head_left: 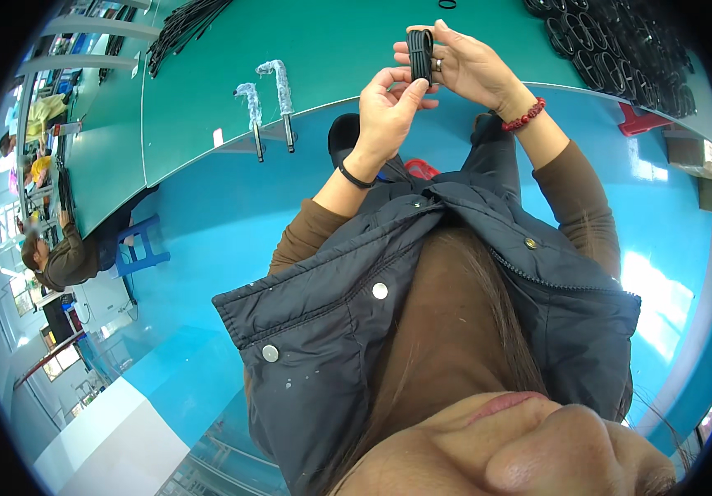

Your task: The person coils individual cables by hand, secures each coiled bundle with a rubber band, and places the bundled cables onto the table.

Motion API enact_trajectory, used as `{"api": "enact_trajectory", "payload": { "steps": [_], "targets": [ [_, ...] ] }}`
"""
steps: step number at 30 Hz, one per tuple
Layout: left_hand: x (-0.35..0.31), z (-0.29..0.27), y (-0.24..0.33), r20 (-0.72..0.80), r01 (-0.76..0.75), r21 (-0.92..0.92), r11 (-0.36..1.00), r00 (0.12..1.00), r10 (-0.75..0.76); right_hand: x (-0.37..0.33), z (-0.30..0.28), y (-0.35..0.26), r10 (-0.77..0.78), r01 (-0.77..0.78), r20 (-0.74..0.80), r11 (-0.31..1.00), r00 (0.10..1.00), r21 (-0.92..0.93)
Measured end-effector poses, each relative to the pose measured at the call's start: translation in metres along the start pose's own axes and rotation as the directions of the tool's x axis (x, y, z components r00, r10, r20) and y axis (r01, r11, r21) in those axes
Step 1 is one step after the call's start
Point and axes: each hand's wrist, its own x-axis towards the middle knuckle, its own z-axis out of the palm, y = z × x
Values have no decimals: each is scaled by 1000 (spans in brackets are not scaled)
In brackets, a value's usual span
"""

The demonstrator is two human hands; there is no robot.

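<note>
A small coiled bundle of black cable [419,59] is held up over the front edge of the green table. My left hand [385,116], with a black band at the wrist, pinches its lower end between thumb and fingers. Around its upper part and right side is my right hand [471,70], wearing a ring and a red bead bracelet. Its fingers pass behind the coil and are partly hidden. The strands lie close together, with a band across the middle.
Many coiled black cable bundles [600,50] cover the table's right end. Straight black cables [178,33] lie at the upper left. Two wrapped bent rods [277,87] stick out over the table edge [182,165]. A co-worker [71,252] sits far left near a blue stool [142,246].
</note>
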Motion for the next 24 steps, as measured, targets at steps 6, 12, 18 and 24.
{"api": "enact_trajectory", "payload": {
  "steps": [6,12,18,24],
  "targets": [
    [6,-2,-4,44,-47,-11,999,998,48,-11,-4,1,9,-8,7,1000,1000,-26],
    [9,-4,-15,67,-183,283,942,983,171,-16,0,12,-45,45,-35,999,998,-12],
    [9,-2,-13,102,-275,500,821,960,260,-21,7,15,-108,97,-71,986,992,-139],
    [16,5,-17,119,-293,414,862,956,268,-24,0,12,-180,176,-2,963,984,-204]
  ]
}}
